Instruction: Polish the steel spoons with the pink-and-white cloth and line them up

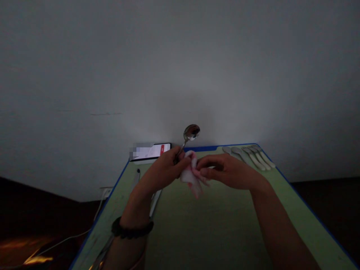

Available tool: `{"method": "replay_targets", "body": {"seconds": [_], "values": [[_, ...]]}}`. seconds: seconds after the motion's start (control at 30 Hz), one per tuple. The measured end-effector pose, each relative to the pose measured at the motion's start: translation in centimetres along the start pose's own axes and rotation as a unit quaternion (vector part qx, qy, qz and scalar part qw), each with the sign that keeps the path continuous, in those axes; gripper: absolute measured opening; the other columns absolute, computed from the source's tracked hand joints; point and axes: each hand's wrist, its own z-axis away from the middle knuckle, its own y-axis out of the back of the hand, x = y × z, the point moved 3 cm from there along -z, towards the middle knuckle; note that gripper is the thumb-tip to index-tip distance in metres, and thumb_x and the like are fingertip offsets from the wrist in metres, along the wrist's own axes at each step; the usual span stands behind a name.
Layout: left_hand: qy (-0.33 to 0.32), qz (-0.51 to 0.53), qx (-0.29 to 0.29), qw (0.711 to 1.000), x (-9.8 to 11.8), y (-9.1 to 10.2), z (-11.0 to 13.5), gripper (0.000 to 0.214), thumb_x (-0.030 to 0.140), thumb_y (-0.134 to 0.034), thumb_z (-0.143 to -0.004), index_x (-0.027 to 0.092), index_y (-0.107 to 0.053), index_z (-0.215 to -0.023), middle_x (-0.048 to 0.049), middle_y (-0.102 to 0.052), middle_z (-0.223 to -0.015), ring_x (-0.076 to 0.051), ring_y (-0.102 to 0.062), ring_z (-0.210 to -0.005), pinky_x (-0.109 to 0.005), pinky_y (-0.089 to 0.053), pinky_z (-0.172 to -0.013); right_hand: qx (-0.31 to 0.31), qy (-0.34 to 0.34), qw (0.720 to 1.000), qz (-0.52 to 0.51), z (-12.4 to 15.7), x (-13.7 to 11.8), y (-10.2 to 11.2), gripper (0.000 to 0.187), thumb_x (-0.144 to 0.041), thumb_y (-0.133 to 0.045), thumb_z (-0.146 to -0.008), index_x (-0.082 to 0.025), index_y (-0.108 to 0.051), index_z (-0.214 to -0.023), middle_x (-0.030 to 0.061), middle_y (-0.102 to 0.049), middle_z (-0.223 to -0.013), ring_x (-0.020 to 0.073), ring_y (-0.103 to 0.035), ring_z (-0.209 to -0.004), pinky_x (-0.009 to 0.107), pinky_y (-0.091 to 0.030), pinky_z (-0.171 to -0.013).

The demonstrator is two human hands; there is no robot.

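Note:
A shiny metal spoon (191, 132) is held up over the far part of the table, its bowl at the top. My left hand (165, 167), with a dark beaded bracelet at the wrist, is closed around its handle. A crumpled white and pink cloth (191, 176) hangs between my two hands, against the left thumb. Pinching the right side of that cloth is my right hand (225, 170), its fingers bent. The lower end of the spoon's handle is hidden by the left hand and the cloth.
Several spoons and forks with pale handles (257, 159) lie at the table's back right corner. A lit phone (152, 152) rests at the back left. Other slim utensils lie by my left arm. The blue-edged green table (208, 232) meets a grey wall (180, 67); a white cable (70, 238) runs at left.

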Motion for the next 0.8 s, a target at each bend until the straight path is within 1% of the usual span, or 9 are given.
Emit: {"method": "replay_targets", "body": {"seconds": [0.13, 0.23, 0.3, 0.37, 0.43, 0.53, 0.6, 0.7, 0.8], "values": [[0.009, 0.001, -0.022, 1.000, 0.1, 0.0, 0.2, 0.021, 0.034, -0.044, -0.086, 0.019, -0.040, -0.072, 0.0054, -0.043, -0.059, -0.008, -0.042, -0.049, -0.021, -0.033, -0.045, -0.015, -0.031, 0.999, -0.004, 0.4, 0.3, 0.5, 0.021, -0.037, -0.054, -0.080, -0.023, -0.062, -0.093, 0.0023, -0.063, -0.094, 0.0151, -0.057, -0.081, 0.028, -0.044, -0.069], [0.003, 0.017, -0.049, 0.999, 0.4, -0.2, 0.3, 0.015, 0.028, -0.044, -0.085, 0.020, -0.040, -0.074, 0.0066, -0.042, -0.057, -0.008, -0.044, -0.047, -0.020, -0.034, -0.045, 0.018, -0.049, 0.998, 0.026, 0.6, 0.7, 0.7, 0.034, -0.038, -0.066, -0.069, -0.022, -0.059, -0.098, 0.0041, -0.062, -0.099, 0.0173, -0.057, -0.085, 0.030, -0.044, -0.071], [0.001, 0.028, -0.072, 0.997, 0.5, -0.4, 0.4, 0.014, 0.027, -0.048, -0.083, 0.020, -0.039, -0.075, 0.0080, -0.041, -0.057, -0.007, -0.042, -0.045, -0.019, -0.032, -0.044, 0.048, -0.059, 0.994, 0.074, 0.6, 0.8, 0.8, 0.044, -0.036, -0.072, -0.062, -0.022, -0.056, -0.100, 0.0043, -0.061, -0.096, 0.0170, -0.055, -0.081, 0.029, -0.042, -0.068], [0.002, 0.027, -0.076, 0.997, 0.5, -0.5, 0.3, 0.021, 0.030, -0.054, -0.081, 0.021, -0.037, -0.074, 0.0086, -0.040, -0.057, -0.006, -0.039, -0.045, -0.019, -0.030, -0.042, 0.070, -0.065, 0.988, 0.121, 0.5, 0.9, 0.9, 0.037, -0.031, -0.069, -0.065, -0.021, -0.054, -0.097, 0.0025, -0.060, -0.087, 0.0147, -0.053, -0.072, 0.027, -0.040, -0.062], [-0.001, 0.015, -0.045, 0.999, 0.3, -0.3, 0.0, 0.030, 0.034, -0.060, -0.077, 0.021, -0.034, -0.072, 0.0080, -0.043, -0.059, -0.007, -0.039, -0.048, -0.019, -0.030, -0.043, 0.083, -0.060, 0.985, 0.142, 0.4, 1.0, 1.0, 0.023, -0.024, -0.062, -0.071, -0.020, -0.053, -0.092, -0.0003, -0.057, -0.078, 0.0121, -0.049, -0.065, 0.025, -0.036, -0.057], [-0.005, -0.028, 0.031, 0.999, 0.1, 0.3, -0.4, 0.037, 0.039, -0.066, -0.071, 0.021, -0.035, -0.072, 0.0070, -0.044, -0.063, -0.007, -0.037, -0.052, -0.020, -0.029, -0.045, 0.080, -0.046, 0.992, 0.091, 0.1, 1.1, 1.3, 0.013, -0.020, -0.052, -0.075, -0.020, -0.050, -0.089, -0.0032, -0.050, -0.070, 0.0098, -0.043, -0.059, 0.022, -0.032, -0.052], [0.007, -0.058, 0.053, 0.997, 0.1, 0.5, -0.4, 0.035, 0.043, -0.065, -0.071, 0.020, -0.039, -0.074, 0.0068, -0.042, -0.063, -0.008, -0.035, -0.052, -0.021, -0.028, -0.045, 0.072, -0.042, 0.996, 0.021, 0.0, 1.3, 1.4, 0.012, -0.021, -0.050, -0.077, -0.020, -0.049, -0.089, -0.0037, -0.046, -0.070, 0.0092, -0.041, -0.059, 0.022, -0.032, -0.052], [0.018, -0.058, 0.029, 0.998, 0.2, 0.3, -0.2, 0.033, 0.046, -0.058, -0.076, 0.020, -0.039, -0.071, 0.0071, -0.035, -0.061, -0.008, -0.035, -0.052, -0.021, -0.028, -0.046, 0.055, -0.041, 0.996, -0.048, 0.0, 1.6, 1.6, 0.011, -0.022, -0.049, -0.078, -0.021, -0.048, -0.089, -0.0036, -0.045, -0.072, 0.0093, -0.041, -0.060, 0.021, -0.033, -0.052], [0.010, -0.057, 0.008, 0.998, 0.3, 0.2, 0.0, 0.037, 0.048, -0.056, -0.077, 0.021, -0.033, -0.066, 0.0077, -0.029, -0.060, -0.008, -0.031, -0.051, -0.022, -0.025, -0.046, 0.039, -0.051, 0.997, -0.029, 0.0, 2.2, 1.6, 0.017, -0.025, -0.052, -0.077, -0.021, -0.049, -0.094, -0.0028, -0.049, -0.076, 0.0105, -0.045, -0.065, 0.021, -0.034, -0.055]]}}
